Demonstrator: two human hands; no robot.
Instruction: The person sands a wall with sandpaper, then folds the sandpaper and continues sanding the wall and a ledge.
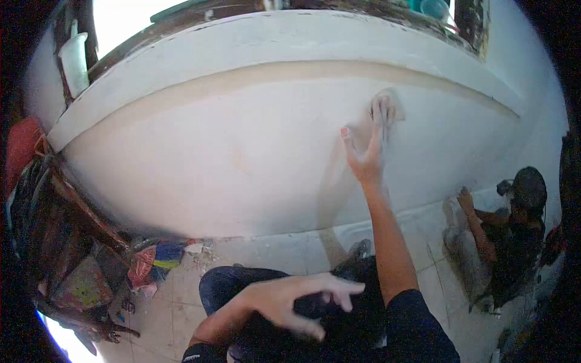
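Observation:
Against the white wall, my right hand is stretched up, fingers pressing a small beige sheet, apparently sandpaper, onto the surface. Its thumb stands apart from the other fingers, and pale dust coats the fingertips. Most of the sheet is hidden under the fingers. My left hand hovers over my lap, its fingers apart and slightly blurred, holding nothing. White dust shows on those fingers too.
A white ledge runs along the wall top below a window. At right a co-worker crouches by the wall's foot. Plastic wrappers, a patterned bundle and dark clutter lie at left on the tiled floor.

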